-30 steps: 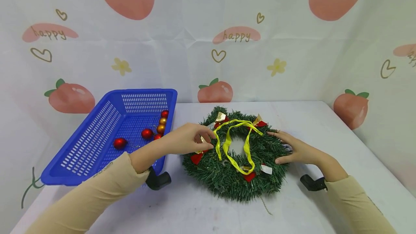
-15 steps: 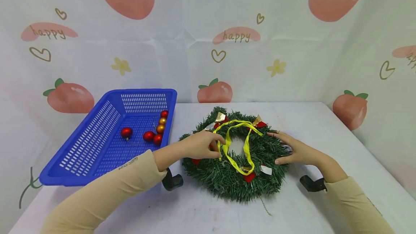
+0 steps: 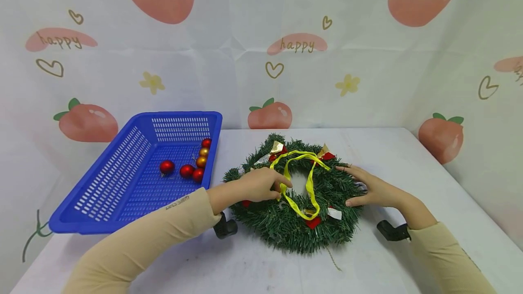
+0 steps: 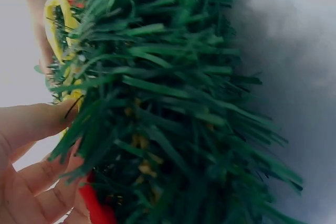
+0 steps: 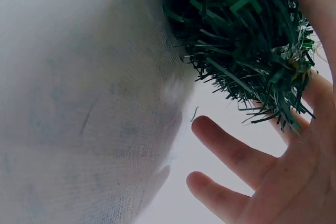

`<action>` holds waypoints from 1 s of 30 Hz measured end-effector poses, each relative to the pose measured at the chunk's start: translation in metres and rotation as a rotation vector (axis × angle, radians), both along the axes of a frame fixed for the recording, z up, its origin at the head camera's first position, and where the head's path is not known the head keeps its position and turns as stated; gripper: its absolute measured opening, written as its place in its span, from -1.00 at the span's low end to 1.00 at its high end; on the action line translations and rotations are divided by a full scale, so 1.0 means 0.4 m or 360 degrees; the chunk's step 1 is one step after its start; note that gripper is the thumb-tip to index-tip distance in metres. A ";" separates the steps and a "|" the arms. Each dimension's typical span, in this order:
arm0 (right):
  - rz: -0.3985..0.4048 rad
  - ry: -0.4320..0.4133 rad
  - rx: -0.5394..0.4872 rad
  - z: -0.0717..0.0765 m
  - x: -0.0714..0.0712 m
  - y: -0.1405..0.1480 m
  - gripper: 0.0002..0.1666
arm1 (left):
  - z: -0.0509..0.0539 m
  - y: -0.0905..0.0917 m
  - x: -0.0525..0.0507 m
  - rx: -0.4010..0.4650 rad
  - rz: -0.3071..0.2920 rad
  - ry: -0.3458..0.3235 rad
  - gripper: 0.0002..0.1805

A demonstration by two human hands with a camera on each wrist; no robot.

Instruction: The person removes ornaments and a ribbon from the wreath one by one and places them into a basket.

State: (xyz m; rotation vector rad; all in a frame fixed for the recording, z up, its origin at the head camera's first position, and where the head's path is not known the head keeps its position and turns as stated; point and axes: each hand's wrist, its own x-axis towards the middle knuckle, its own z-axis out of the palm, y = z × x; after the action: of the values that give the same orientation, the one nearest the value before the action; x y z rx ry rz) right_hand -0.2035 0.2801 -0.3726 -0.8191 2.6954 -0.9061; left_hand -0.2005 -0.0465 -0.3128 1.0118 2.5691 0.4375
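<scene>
A green artificial wreath [image 3: 282,230] lies flat on the table, trimmed with red bows [image 3: 313,222] and gold and white tags. Loose loops of yellow ribbon [image 3: 310,189] run across its top around the centre hole. My left hand [image 3: 259,185] is over the wreath's left inner side, thumb and index finger bent together at the ribbon's left strand. In the left wrist view the thumb [image 4: 39,124] meets the yellow ribbon, while the other fingers spread below. My right hand [image 3: 373,189] rests against the wreath's right edge; in the right wrist view its fingers [image 5: 236,153] are spread and fairly straight.
A blue plastic basket [image 3: 102,185] stands left of the wreath, holding red baubles [image 3: 167,167] and gold baubles [image 3: 204,152]. A thin cord [image 3: 333,259] trails from the wreath's front onto the white table [image 3: 286,276]. A printed cloth hangs behind.
My left hand has moved right, from the wreath's left side to the ribbon by the hole. One red bauble in the basket has rolled right. The right hand stays in place.
</scene>
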 end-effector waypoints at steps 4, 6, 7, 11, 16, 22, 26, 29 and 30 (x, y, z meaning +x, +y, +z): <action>-0.0010 0.0000 -0.0001 0.000 0.000 0.000 0.03 | -0.003 0.004 0.003 -0.0031 0.0024 0.0018 -0.67; -0.0013 0.0000 0.0001 -0.001 0.000 0.001 0.03 | -0.003 0.005 0.005 -0.0039 0.0023 0.0037 -0.70; -0.0014 -0.0003 0.0002 -0.001 0.000 0.001 0.03 | -0.003 0.005 0.005 -0.0036 0.0023 0.0045 -0.71; -0.0009 -0.0008 0.0001 -0.003 -0.002 0.002 0.03 | -0.005 0.005 0.005 -0.0019 0.0033 0.0070 -0.77; 0.0006 -0.0004 -0.0017 -0.003 -0.003 0.002 0.02 | -0.009 0.007 0.002 0.0004 0.0048 0.0092 -0.84; 0.0012 -0.0010 -0.0017 0.000 -0.003 0.002 0.03 | -0.008 0.004 0.003 0.0042 0.0019 0.0155 -0.89; 0.0012 -0.0011 -0.0018 0.000 -0.003 0.002 0.03 | -0.002 0.000 0.004 0.0110 0.0000 0.0167 -0.89; 0.0013 -0.0008 -0.0014 0.001 -0.003 0.002 0.03 | 0.001 -0.005 0.002 0.0151 0.0001 0.0172 -0.87; 0.0015 -0.0005 -0.0011 0.000 -0.004 0.003 0.03 | 0.002 -0.006 0.002 0.0159 0.0002 0.0183 -0.86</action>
State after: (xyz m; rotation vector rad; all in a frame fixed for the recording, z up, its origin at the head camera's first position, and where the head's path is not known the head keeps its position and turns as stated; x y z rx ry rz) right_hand -0.2049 0.2812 -0.3725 -0.8305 2.6849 -0.9146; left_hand -0.1999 -0.0490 -0.3120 1.1000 2.6725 0.5271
